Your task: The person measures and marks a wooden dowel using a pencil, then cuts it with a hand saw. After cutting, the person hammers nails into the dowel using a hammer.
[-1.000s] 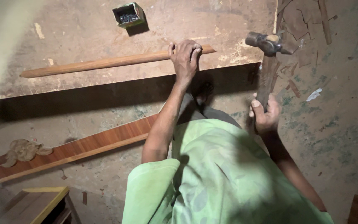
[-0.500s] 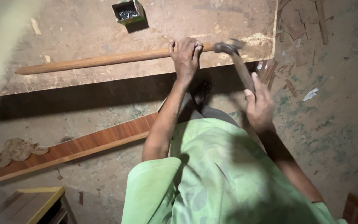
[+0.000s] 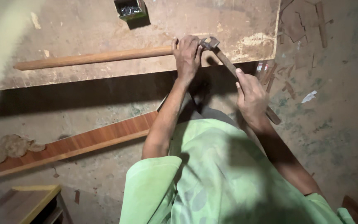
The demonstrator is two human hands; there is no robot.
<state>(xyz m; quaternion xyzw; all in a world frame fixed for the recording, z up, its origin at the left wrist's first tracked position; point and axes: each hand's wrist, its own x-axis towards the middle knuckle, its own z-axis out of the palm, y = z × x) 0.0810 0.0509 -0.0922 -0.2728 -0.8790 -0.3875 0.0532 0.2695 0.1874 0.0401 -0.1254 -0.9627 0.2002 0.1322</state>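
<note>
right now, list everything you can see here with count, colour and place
wooden board: one, pale worn brown, across the top
wooden strip: one, light brown, lying on the board under the left hand
hammer: one, dark metal head, wooden handle, head at the strip's right end
small box: one, green, dark small pieces inside, top of the board
laminate plank: one, reddish brown, on the floor at lower left
wood scraps: several, brown, floor at upper right
left hand: pressing on the strip
right hand: gripping the hammer handle
</note>
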